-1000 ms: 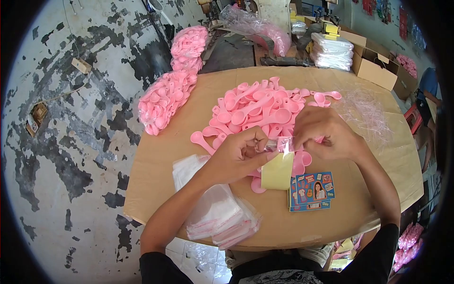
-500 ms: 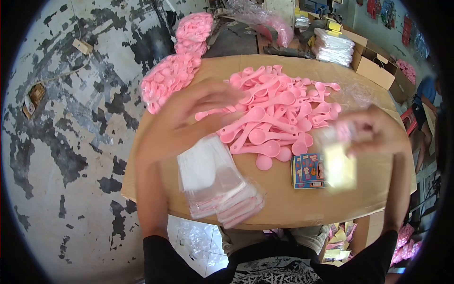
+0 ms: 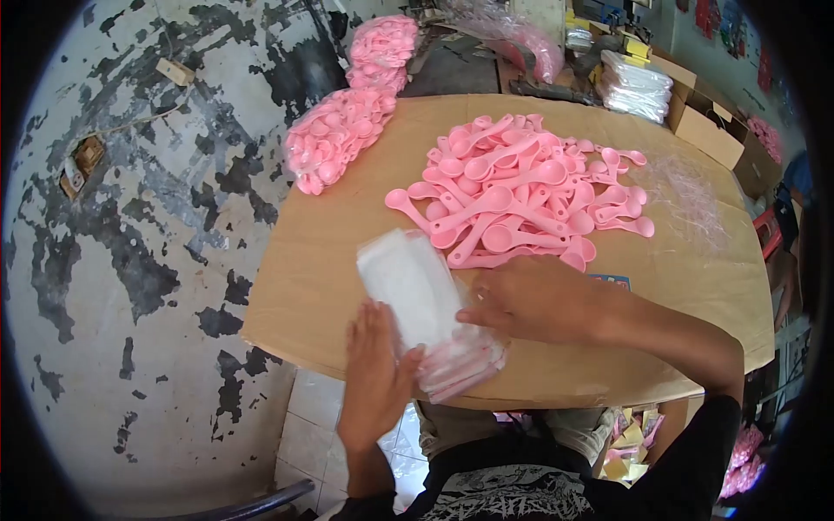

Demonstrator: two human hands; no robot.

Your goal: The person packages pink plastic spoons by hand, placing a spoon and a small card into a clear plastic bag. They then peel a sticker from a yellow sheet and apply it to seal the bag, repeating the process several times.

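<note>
A stack of clear plastic bags (image 3: 413, 291) with pinkish edges lies near the front of the table. My left hand (image 3: 378, 369) rests along its left edge, fingers stretched and thumb spread onto the bags. At the stack's right edge is my right hand (image 3: 543, 300), its fingers bent together with the tips on the bags; the exact grip is partly hidden. Behind the hands spreads a heap of pink measuring spoons (image 3: 521, 187). Printed blue cards (image 3: 612, 280) show only a corner beyond my right forearm.
Bulging bags of pink spoons (image 3: 339, 135) stand at the table's back left. A stack of clear packaging (image 3: 636, 85) and an open cardboard box (image 3: 708, 130) are at the back right. Below the front edge are filled packets (image 3: 630, 443). Another person's arm (image 3: 786, 282) shows at far right.
My right hand has swung left to the bags, and the pale yellow packet it held is no longer in it. My left hand has come down from beside the spoons onto the stack's left edge.
</note>
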